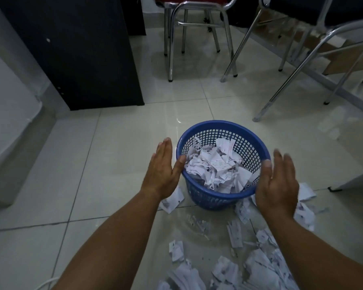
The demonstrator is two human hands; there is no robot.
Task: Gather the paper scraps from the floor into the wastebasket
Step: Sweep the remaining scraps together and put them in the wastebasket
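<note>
A blue mesh wastebasket (247, 141) stands on the tiled floor, partly filled with crumpled white paper (216, 168). My left hand (162, 169) is flat and empty at the basket's left rim, thumb close to the rim. My right hand (278, 185) hovers at the right rim, fingers spread, holding nothing. Several white paper scraps (235, 268) lie on the floor in front of the basket, between and under my forearms. More scraps (305, 214) sit to the right, and one scrap (173, 201) lies under my left wrist.
A black cabinet (86, 53) stands at the back left. A chrome-legged chair (189, 34) and a folding chair frame (314, 65) stand behind and to the right of the basket. A white wall (6, 114) runs along the left.
</note>
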